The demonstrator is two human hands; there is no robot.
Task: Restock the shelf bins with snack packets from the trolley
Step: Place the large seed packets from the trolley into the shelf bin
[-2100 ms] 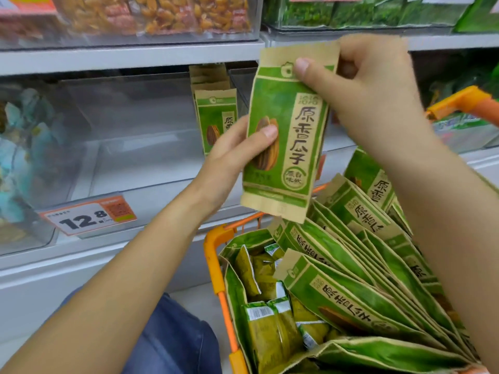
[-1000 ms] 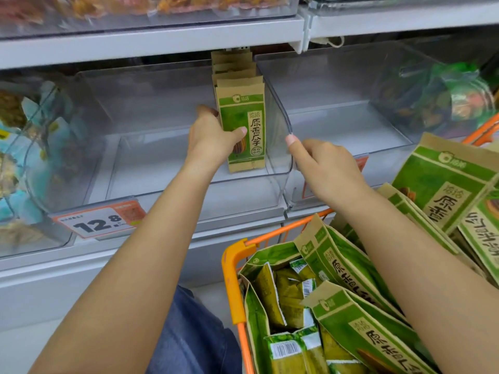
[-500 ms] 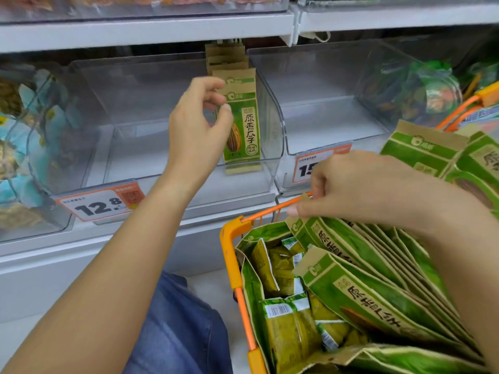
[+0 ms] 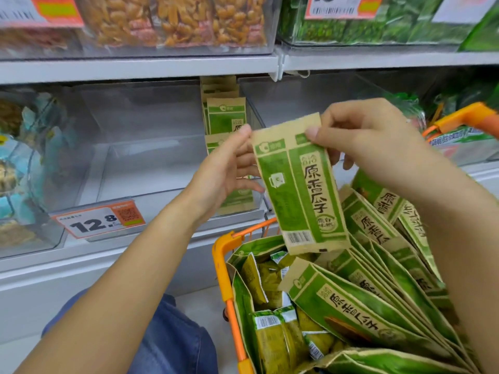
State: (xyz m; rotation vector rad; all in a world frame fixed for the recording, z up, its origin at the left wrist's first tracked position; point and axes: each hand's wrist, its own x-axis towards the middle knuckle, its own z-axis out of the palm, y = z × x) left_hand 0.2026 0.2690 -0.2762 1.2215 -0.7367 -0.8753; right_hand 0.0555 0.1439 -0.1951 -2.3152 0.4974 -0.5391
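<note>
At the centre of the frame a green-and-tan snack packet (image 4: pixel 299 184) is held upright in the air, its barcode end down, above the front corner of the orange trolley (image 4: pixel 225 273). The right hand (image 4: pixel 375 141), coming in from the right of the frame, pinches the packet's tan top edge between thumb and curled fingers. The left hand (image 4: pixel 226 168), reaching up from the lower left, has its thumb against the packet's upper left corner and its other fingers loosely curled just beside the left edge; whether those fingers grip it I cannot tell.

Behind the left hand, in the middle of the frame, a clear shelf bin (image 4: pixel 135 157) holds a small row of matching packets (image 4: pixel 224 117) standing upright against its right wall. A price tag (image 4: pixel 97 220) reading 12.8 hangs on the bin's front at centre left.

The trolley, filling the lower right, is packed with more of the same packets (image 4: pixel 351 311) fanned out on their sides, and smaller yellow-green sachets (image 4: pixel 272 336) lie in its front left corner. Along the top of the frame, upper bins show orange-brown snacks (image 4: pixel 178 20) on the left and green packs (image 4: pixel 378 25) on the right.
</note>
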